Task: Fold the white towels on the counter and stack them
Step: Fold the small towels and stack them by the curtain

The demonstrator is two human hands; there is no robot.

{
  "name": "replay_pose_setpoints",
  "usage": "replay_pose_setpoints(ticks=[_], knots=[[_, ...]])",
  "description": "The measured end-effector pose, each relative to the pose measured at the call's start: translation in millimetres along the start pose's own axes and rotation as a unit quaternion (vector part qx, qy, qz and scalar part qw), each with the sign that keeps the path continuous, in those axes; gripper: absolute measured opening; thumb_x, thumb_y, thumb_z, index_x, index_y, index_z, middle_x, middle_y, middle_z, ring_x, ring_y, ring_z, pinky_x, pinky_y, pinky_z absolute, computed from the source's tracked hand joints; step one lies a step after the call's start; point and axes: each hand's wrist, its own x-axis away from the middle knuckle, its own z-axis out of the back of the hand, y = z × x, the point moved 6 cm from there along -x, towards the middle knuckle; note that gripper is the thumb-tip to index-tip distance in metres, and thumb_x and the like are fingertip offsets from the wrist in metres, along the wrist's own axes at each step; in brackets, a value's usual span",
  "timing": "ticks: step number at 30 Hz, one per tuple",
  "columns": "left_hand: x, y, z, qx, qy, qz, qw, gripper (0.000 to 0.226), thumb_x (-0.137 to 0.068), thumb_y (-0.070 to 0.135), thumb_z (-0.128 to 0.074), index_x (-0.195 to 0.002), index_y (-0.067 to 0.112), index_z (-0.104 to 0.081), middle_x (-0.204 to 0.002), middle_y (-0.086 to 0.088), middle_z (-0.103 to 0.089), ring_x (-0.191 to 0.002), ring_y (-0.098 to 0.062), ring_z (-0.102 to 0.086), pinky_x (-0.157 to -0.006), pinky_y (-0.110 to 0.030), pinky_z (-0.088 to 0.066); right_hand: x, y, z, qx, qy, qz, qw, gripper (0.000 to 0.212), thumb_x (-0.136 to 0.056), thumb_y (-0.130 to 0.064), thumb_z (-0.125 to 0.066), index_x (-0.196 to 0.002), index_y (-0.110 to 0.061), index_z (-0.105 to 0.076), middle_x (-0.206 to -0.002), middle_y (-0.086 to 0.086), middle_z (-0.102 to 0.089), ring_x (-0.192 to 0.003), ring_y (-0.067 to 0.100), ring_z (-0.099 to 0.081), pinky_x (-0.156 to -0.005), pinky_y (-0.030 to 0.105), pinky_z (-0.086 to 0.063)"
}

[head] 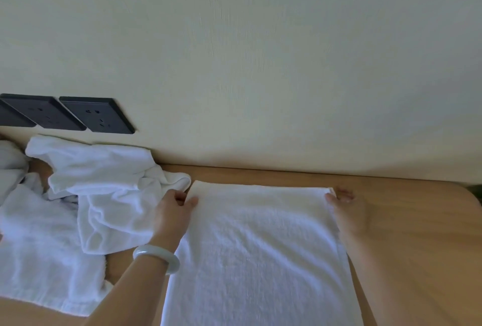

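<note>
The spread towel [260, 260] (near end) leaves frame below.

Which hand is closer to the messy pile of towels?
Left. The left hand pinches a corner of the flat towel, beside the messy pile; the right hand holds the opposite corner.

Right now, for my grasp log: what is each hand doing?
Left hand: pinches the far left corner of the flat towel.
Right hand: pinches its far right corner.
</note>
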Motion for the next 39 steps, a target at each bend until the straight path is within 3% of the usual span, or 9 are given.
replay_pose_setpoints(ticks=[5,8,12,15,17,24,27,31,39], knots=[[-2.2,0.0,-4.9,0.128,-0.025,0.039,0.991,0.023,-0.08,0.016,-0.079,-0.092,0.007,-0.061,-0.088,-0.011,-0.064,-0.084,-0.031,-0.062,-0.066,-0.033,-0.051,-3.2,-4.0,-4.0,0.034,-0.01,0.009,0.999,0.021,-0.085,-0.005,-0.071,-0.104,-0.004,-0.063,-0.083,0.006,-0.065,-0.074,0.023,-0.06,-0.062,0.026,-0.042],[11.1,14.9,0.5,-0.059,0.069,-0.105,0.99,0.034,-0.081,0.022,-0.077,-0.1,0.01,-0.052,-0.097,-0.006,-0.052,-0.096,-0.026,-0.049,-0.084,-0.035,-0.045,3.8,-23.3,-2.7,0.15,0.029,0.094,0.984,0.025,-0.088,-0.002,-0.064,-0.113,-0.003,-0.06,-0.106,0.017,-0.068,-0.099,0.036,-0.061,-0.08,0.033,-0.044],[56.2,31.9,-35.9,-0.269,0.095,-0.394,0.874,0.029,-0.096,0.027,-0.051,-0.118,0.011,-0.057,-0.118,-0.007,-0.055,-0.111,-0.026,-0.053,-0.099,-0.042,-0.041,83.5,-58.8,-50.0,0.304,-0.008,0.41,0.86,0.044,-0.086,0.003,-0.06,-0.129,-0.001,-0.055,-0.124,0.017,-0.063,-0.112,0.037,-0.056,-0.1,0.042,-0.034],[60.2,10.6,-79.2,-0.37,-0.032,-0.424,0.826,0.056,-0.1,0.045,-0.031,-0.147,0.018,-0.041,-0.158,-0.003,-0.032,-0.147,-0.027,-0.027,-0.114,-0.049,-0.021,142.5,-27.7,-106.6,0.36,-0.17,0.515,0.759,0.048,-0.099,-0.023,-0.042,-0.145,-0.006,-0.043,-0.151,0.011,-0.043,-0.143,0.026,-0.035,-0.115,0.047,-0.023],[53.5,-0.7,-84.3,-0.411,-0.056,-0.427,0.804,0.061,-0.1,0.053,-0.022,-0.156,0.026,-0.02,-0.164,0.002,-0.011,-0.151,-0.024,-0.009,-0.117,-0.053,-0.015,131.3,-1.2,-111.4,0.428,-0.192,0.508,0.722,0.055,-0.103,-0.039,-0.031,-0.149,-0.011,-0.039,-0.158,0.008,-0.034,-0.148,0.025,-0.026,-0.116,0.051,-0.021],[39.6,-10.4,-60.5,-0.441,-0.02,-0.367,0.819,0.066,-0.1,0.056,-0.014,-0.157,0.023,-0.015,-0.164,-0.006,-0.01,-0.151,-0.025,-0.008,-0.116,-0.058,-0.021,24.9,6.6,-35.3,0.507,-0.06,0.288,0.81,0.08,-0.1,-0.055,0.002,-0.152,-0.003,-0.031,-0.158,0.013,-0.03,-0.147,0.028,-0.026,-0.118,0.051,-0.02],[50.2,6.9,-76.6,-0.437,-0.014,-0.383,0.814,0.065,-0.1,0.053,-0.017,-0.156,0.018,-0.022,-0.163,-0.009,-0.016,-0.151,-0.029,-0.011,-0.118,-0.057,-0.015,51.1,-10.7,-54.7,0.492,-0.051,0.32,0.808,0.074,-0.102,-0.049,-0.008,-0.148,0.002,-0.034,-0.155,0.02,-0.034,-0.145,0.033,-0.029,-0.118,0.054,-0.016],[46.6,6.4,-86.9,-0.447,-0.023,-0.39,0.804,0.064,-0.099,0.058,-0.018,-0.156,0.031,-0.015,-0.164,-0.007,-0.012,-0.151,-0.031,-0.008,-0.117,-0.06,-0.011,91.2,3.4,-79.8,0.523,-0.139,0.392,0.744,0.067,-0.102,-0.054,-0.011,-0.156,-0.017,-0.022,-0.163,0.006,-0.019,-0.151,0.027,-0.015,-0.12,0.055,-0.004],[29.9,9.6,-77.0,-0.389,0.058,-0.282,0.875,0.072,-0.099,0.048,-0.017,-0.148,-0.001,-0.033,-0.155,-0.022,-0.032,-0.146,-0.035,-0.025,-0.117,-0.051,-0.017,38.3,-0.6,-39.0,0.522,-0.037,0.266,0.809,0.083,-0.099,-0.058,0.0,-0.15,-0.002,-0.034,-0.156,0.015,-0.033,-0.142,0.038,-0.033,-0.113,0.064,-0.023]])
